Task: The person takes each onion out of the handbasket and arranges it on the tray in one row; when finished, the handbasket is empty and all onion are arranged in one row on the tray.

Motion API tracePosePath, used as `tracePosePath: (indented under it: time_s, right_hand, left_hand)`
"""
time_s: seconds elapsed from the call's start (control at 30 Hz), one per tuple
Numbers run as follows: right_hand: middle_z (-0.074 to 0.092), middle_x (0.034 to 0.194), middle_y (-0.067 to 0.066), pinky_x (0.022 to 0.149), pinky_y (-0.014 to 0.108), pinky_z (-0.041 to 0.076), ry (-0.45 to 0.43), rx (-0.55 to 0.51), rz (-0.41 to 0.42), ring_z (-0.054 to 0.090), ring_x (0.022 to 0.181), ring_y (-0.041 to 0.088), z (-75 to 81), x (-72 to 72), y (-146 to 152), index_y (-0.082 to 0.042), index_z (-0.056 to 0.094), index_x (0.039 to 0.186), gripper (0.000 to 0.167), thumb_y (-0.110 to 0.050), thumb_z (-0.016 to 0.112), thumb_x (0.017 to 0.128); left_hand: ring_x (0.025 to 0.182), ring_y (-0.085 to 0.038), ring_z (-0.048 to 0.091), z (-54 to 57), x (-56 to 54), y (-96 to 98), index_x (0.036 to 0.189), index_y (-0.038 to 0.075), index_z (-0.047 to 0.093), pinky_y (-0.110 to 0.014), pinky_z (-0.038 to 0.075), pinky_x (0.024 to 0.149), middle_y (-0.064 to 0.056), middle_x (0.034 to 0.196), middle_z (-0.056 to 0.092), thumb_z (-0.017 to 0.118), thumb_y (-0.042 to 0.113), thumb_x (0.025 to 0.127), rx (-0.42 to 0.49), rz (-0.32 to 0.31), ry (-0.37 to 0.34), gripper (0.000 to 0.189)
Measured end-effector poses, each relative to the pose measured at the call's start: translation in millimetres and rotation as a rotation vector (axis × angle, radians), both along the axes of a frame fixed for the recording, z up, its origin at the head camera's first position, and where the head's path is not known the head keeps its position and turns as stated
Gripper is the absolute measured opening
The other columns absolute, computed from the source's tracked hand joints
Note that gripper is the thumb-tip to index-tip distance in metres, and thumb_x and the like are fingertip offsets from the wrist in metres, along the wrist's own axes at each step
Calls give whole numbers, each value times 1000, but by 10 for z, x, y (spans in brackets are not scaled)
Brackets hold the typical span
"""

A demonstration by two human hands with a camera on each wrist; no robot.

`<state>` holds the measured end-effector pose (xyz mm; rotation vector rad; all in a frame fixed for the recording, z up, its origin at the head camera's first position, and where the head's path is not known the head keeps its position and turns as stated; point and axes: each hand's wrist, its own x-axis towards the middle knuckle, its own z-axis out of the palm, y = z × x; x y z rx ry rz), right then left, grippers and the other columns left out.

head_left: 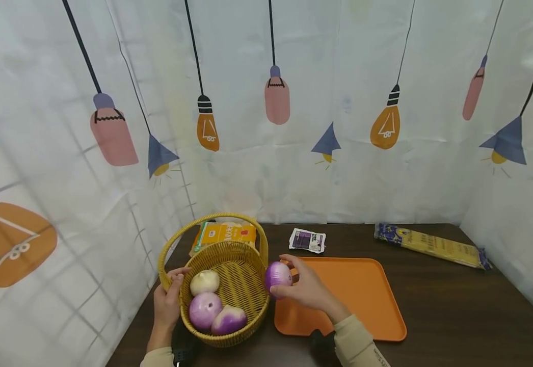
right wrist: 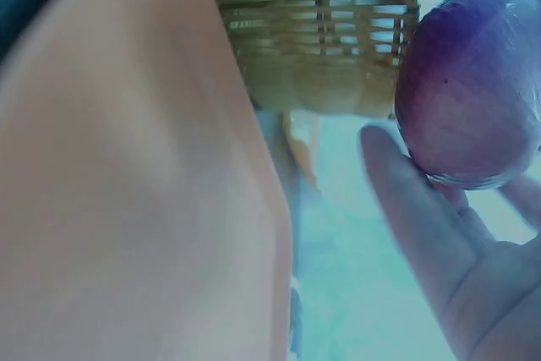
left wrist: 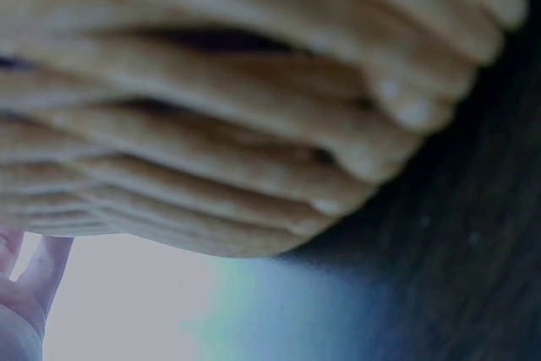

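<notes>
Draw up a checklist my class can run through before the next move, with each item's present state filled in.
1. Right hand holds a purple onion: ok.
2. Left hand is on the basket's left side: ok.
3. Bare space remains beside the three vegetables inside: ok.
4. Held onion is over the basket's opening: not ok; it is at the right rim.
5. Held onion isn't touching the basket: cannot tell.

Basket [head_left: 239, 280] shared: head above, left wrist close
</notes>
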<state>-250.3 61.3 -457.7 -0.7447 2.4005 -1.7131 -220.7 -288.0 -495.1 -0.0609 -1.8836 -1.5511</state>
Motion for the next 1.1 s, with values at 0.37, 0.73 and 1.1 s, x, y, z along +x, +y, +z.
tracePosePath:
  time_s: [0.37,0.73,1.1]
  right_hand:
    - [55,119,9,77,32,53,19,39,-138,56,99,25,-45,-110,182,-8,48,132,70,-26,84,74]
    - [49,124,13,82,38,55,41,143,-184,55,104,28,-162,-186,320,-9,51,135,74,-20,85,71]
    - [57,124,15,85,47,52,24,144,-187,57,106,33,-305,-276,359,-5,49,129,74,-14,89,68]
  left_hand:
    - [102,-18,62,4,-7,-14,82,-19,54,-18,48,82,-23,105,66,48,10,101,35,-12,-39,35]
    - [102,-12,61,-18,1,-4,84,-18,54,-15,46,83,-14,104,69,48,5,100,20,-37,-14,29]
    - [102,-13,61,3,-8,13,95,-19,60,-17,47,85,-17,103,69,47,6,100,43,-16,-10,28]
